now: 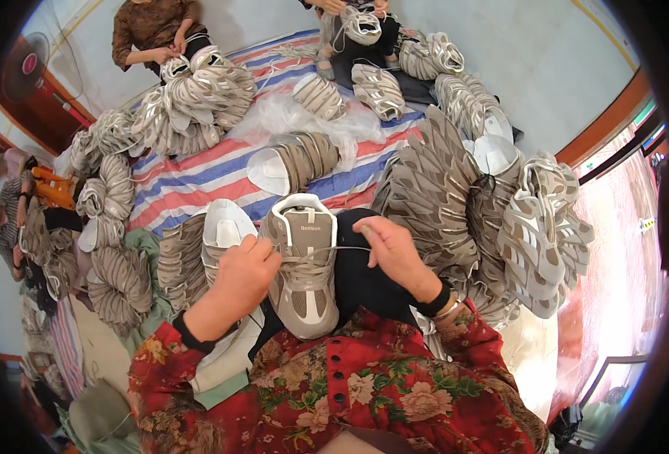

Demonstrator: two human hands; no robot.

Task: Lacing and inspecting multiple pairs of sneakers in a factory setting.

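Note:
A beige and grey sneaker upper (pixel 304 295) lies in my lap with its toe toward me and its tongue pointing away. A thin pale shoelace (pixel 342 247) crosses its throat and runs taut to the right. My left hand (pixel 247 266) is closed at the left edge of the upper, its fingertips at the eyelets. What exactly those fingertips pinch is partly hidden. To the right of the upper, my right hand (pixel 396 253) is closed on the lace, with the index finger bent above it. Lower rows of the throat have lacing through them.
Nested stacks of uppers stand left (pixel 183 257) and right (pixel 433 197) of my lap. Another stack (pixel 296 163) lies ahead on a striped sheet (pixel 198 178), near crumpled clear plastic (pixel 274 121). Two people sit across, handling uppers; others are at far left.

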